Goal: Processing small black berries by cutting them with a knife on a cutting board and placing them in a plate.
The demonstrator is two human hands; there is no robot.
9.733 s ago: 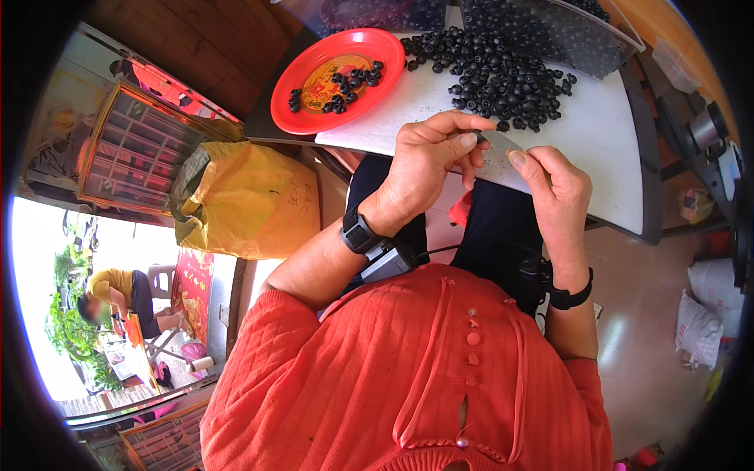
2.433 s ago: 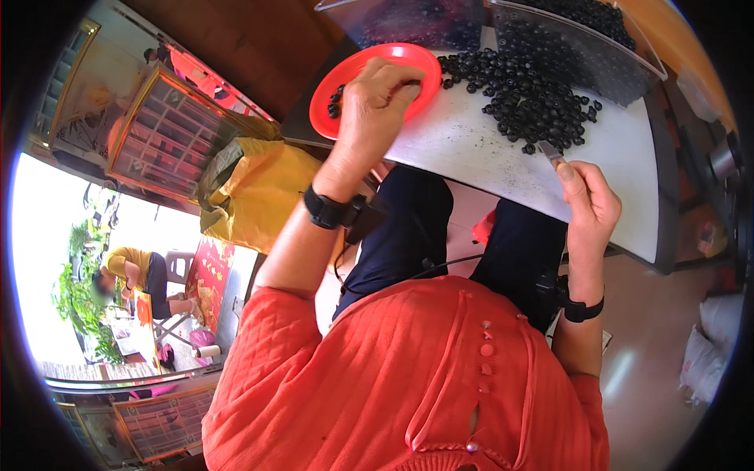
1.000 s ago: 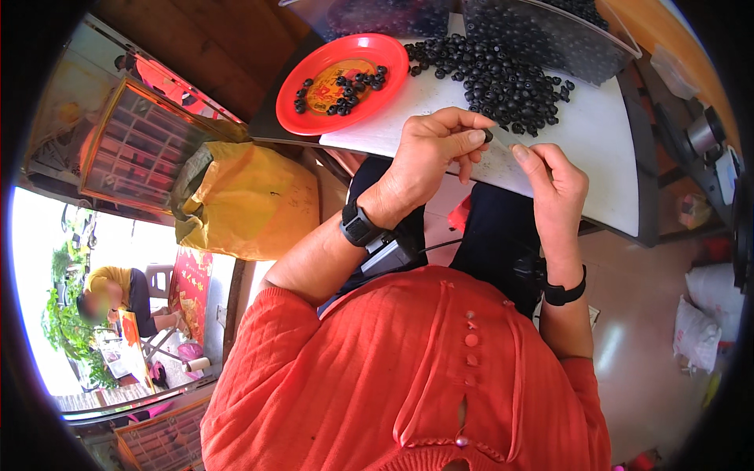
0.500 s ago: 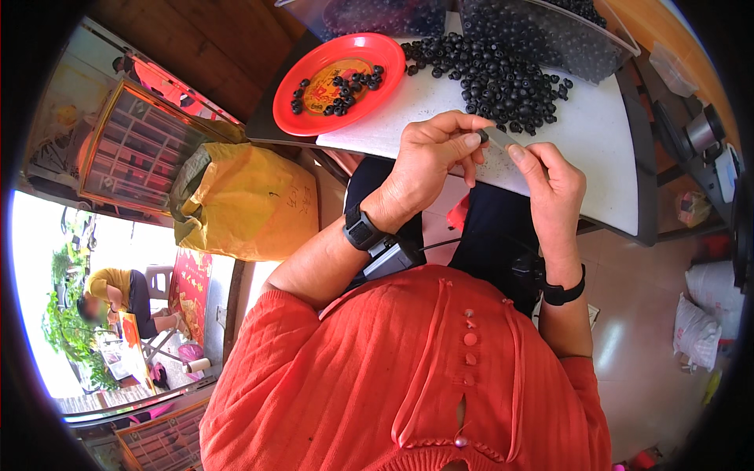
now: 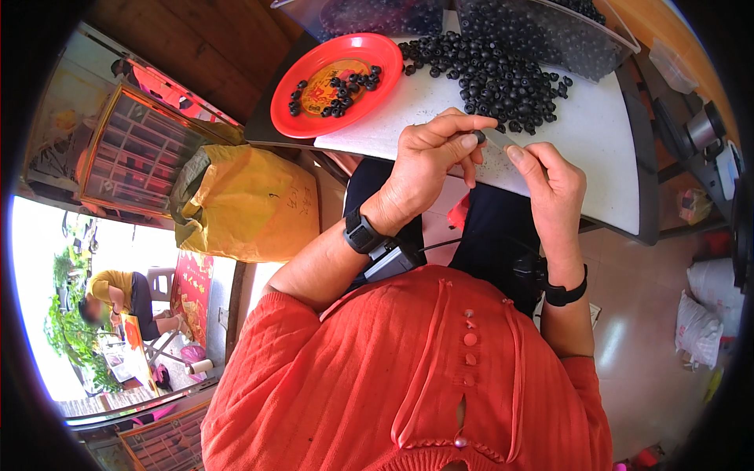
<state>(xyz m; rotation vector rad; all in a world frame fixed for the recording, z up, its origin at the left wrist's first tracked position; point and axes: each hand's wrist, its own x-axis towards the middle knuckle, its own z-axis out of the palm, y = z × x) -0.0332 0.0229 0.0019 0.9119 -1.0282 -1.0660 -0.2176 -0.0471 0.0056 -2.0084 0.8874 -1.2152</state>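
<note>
My left hand point(image 5: 430, 157) pinches a small black bead-like piece point(image 5: 478, 136) between thumb and forefinger, above the near edge of the white tabletop point(image 5: 593, 145). In my right hand point(image 5: 556, 177) is a thin flat grey blade point(image 5: 498, 140), held between thumb and fingers, with its far end right at the black piece. Just beyond both hands lies a heap of black bead-like pieces point(image 5: 503, 82), some with a visible hole. A red plate point(image 5: 281, 110) to the left carries several similar black pieces. Whether the blade touches the held piece is hard to make out.
Clear plastic bins point(image 5: 601, 67) of black pieces stand at the back of the table. Left of the table sits a yellow sack point(image 5: 251, 208). A metal cylinder point(image 5: 704, 125) is at the far right, white bags point(image 5: 697, 330) on the floor. Outside, another person point(image 5: 118, 290) bends over a small table.
Both hands stay almost in place with the piece and the blade. My left forefinger has straightened slightly over the blade's end. The view has shifted very slightly.
</note>
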